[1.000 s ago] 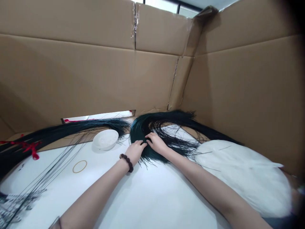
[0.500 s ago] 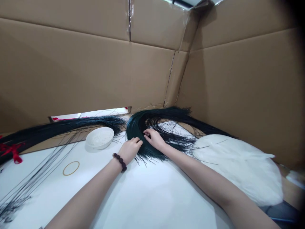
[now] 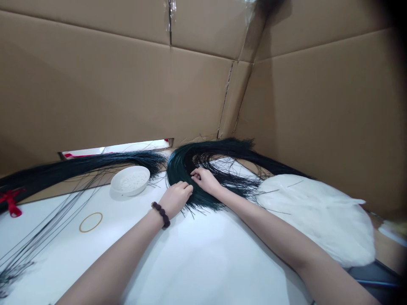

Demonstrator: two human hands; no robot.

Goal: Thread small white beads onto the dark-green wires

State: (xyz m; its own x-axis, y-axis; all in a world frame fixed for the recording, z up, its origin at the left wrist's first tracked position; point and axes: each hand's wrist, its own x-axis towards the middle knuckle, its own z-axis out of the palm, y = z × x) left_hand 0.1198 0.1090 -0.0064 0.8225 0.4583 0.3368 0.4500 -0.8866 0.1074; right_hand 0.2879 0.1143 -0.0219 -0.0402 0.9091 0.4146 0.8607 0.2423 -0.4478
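Note:
A curved bundle of dark green, hair-like strands [image 3: 181, 165] lies on the white tabletop, its cut ends fanning toward me. My left hand [image 3: 178, 197], with a dark beaded bracelet [image 3: 162, 215] at the wrist, rests on the bundle's near left edge, fingers curled down onto the strands. Over the inner side of the curve is my right hand [image 3: 205, 180], its thumb and fingertips pinched together; whatever is between them is too small to make out. A white bowl [image 3: 129, 181] with small clear bits inside stands to the left of my hands.
Another dark bundle [image 3: 79, 166] tied with a red ribbon [image 3: 12, 203] stretches along the left. Loose strands [image 3: 54, 220] and a yellowish rubber band [image 3: 90, 222] lie nearer. A stuffed white plastic bag [image 3: 318, 216] sits at right. Cardboard walls [image 3: 111, 84] enclose the back and right side.
The view has tilted slightly downward. My left hand has edged a little right, closer to the right hand; the right hand stays pinched over the bundle.

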